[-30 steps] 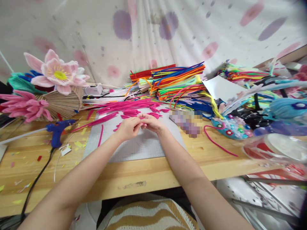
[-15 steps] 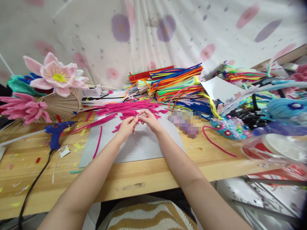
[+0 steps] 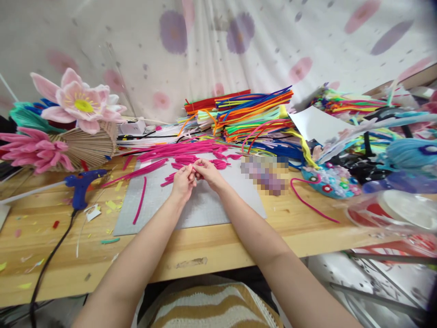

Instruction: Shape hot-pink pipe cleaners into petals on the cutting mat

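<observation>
Head view. Left hand (image 3: 183, 182) and right hand (image 3: 208, 174): fingers curled, fingertips pinched together over a flat grey rectangular mat (image 3: 218, 209); whatever they grip, if anything, too small to tell. Short magenta fuzzy-stem pieces (image 3: 184, 159): on the mat, just beyond the hands. Long magenta fuzzy stems (image 3: 177, 149): a loose bundle behind those. Single straight magenta stem (image 3: 139, 200): on the mat, left of the left hand. Blue plastic glue gun (image 3: 81, 187): on the pale wooden table (image 3: 290, 232), left of the mat.
</observation>
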The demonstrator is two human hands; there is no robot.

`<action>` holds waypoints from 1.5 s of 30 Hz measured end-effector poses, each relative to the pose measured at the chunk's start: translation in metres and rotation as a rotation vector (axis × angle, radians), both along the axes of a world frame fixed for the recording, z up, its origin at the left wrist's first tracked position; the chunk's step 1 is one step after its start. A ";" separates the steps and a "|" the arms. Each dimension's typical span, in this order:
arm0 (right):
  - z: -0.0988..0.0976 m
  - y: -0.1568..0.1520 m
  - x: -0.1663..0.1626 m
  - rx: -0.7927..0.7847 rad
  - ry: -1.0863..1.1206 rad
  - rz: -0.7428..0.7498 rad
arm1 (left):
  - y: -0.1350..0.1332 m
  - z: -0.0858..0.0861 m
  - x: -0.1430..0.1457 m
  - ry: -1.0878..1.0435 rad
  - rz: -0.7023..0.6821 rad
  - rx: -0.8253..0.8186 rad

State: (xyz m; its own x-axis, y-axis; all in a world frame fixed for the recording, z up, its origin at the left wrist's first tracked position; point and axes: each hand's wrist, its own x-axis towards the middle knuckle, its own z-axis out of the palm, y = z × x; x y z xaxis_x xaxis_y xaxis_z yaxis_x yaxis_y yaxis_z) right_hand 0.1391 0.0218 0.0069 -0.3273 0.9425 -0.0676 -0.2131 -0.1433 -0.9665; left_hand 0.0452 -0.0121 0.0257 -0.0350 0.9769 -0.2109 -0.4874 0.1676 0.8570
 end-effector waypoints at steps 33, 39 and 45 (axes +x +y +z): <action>-0.020 0.010 0.003 0.316 -0.335 -0.157 | 0.021 0.011 -0.026 0.561 -0.015 0.171; -0.018 0.009 0.003 0.277 -0.383 -0.255 | 0.034 0.005 -0.028 0.733 -0.091 0.186; -0.011 0.003 0.004 0.301 -0.456 -0.350 | 0.036 0.007 -0.024 0.943 -0.013 0.277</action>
